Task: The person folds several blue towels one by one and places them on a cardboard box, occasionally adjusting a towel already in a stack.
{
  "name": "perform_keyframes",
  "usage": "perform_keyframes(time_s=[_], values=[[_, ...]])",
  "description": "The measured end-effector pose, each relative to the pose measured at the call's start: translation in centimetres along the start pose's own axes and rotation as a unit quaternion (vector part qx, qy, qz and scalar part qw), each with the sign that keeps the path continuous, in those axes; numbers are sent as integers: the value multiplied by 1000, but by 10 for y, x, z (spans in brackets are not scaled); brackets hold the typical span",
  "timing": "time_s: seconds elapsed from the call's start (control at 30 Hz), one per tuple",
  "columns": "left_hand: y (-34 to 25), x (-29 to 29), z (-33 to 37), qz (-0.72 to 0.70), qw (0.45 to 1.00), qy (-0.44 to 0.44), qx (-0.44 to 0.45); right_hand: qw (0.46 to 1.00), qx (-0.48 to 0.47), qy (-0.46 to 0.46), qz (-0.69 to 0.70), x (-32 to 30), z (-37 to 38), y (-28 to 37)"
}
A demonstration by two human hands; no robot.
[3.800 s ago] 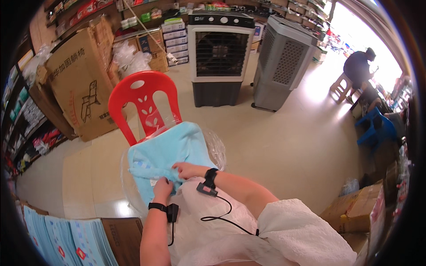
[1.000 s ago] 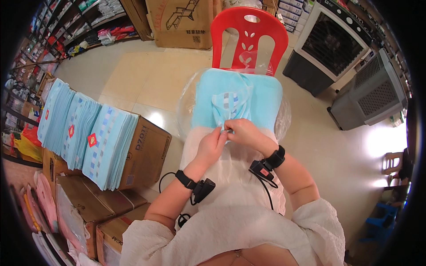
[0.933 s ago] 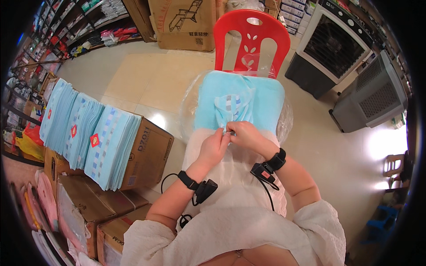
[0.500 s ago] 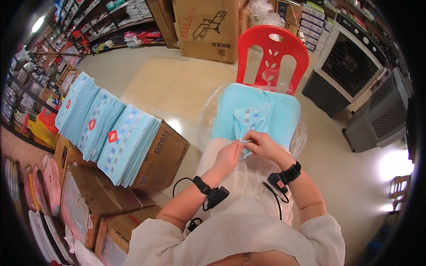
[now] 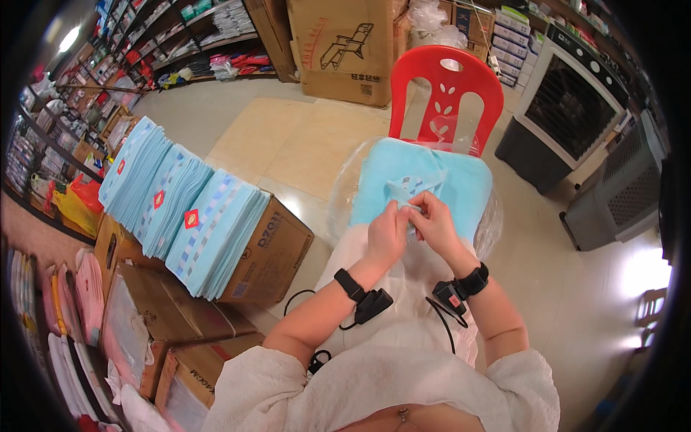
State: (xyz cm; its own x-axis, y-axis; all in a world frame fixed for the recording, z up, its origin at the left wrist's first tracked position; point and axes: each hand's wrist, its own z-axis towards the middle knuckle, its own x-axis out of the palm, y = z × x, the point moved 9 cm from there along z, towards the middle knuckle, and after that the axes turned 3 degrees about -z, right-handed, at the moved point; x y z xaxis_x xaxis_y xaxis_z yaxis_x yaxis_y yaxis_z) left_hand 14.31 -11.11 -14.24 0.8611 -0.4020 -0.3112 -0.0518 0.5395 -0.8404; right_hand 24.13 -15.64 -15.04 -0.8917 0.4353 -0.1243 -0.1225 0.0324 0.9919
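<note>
A light blue towel (image 5: 414, 185) with a checked band is bunched up in front of me, its near corner pinched between my two hands. My left hand (image 5: 389, 232) is closed on this edge with thumb and fingers together. Right beside it, my right hand (image 5: 435, 227) grips the same corner, knuckles bent. The fingertips of both hands nearly meet, so the exact pinch is partly hidden. Beneath the bunched towel lies a pile of plain-looking blue towels (image 5: 468, 189) on a transparent plastic sheet (image 5: 345, 189), against a red plastic chair (image 5: 491, 93).
To my left, three stacks of folded blue towels (image 5: 209, 237) with red labels rest on a cardboard box (image 5: 277, 252). More boxes (image 5: 180, 302) and pink towels (image 5: 90, 284) are nearer. An air cooler (image 5: 568, 108) stands at the far right, a large carton (image 5: 342, 57) behind.
Both hands have lifted slightly and shifted right and away from me, gathering the towel's corner. The checked band is more crumpled. The view has shifted slightly.
</note>
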Motion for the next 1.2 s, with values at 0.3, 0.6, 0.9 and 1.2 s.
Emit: perform_keyframes(time_s=[0.3,0.6,0.9,1.2], values=[[-74,-28,53,88,978,0,188,995,-67,21,-77,-18,-5,67],[-113,-99,118,-60,991,-108,59,968,35,139,-208,-33,-24,41],[-177,-120,129,-34,948,-236,212,896,-31,-81,-435,-118,-49,77],[-46,-149,67,-178,975,-135,-9,845,-47,30,-531,-112,-136,27]])
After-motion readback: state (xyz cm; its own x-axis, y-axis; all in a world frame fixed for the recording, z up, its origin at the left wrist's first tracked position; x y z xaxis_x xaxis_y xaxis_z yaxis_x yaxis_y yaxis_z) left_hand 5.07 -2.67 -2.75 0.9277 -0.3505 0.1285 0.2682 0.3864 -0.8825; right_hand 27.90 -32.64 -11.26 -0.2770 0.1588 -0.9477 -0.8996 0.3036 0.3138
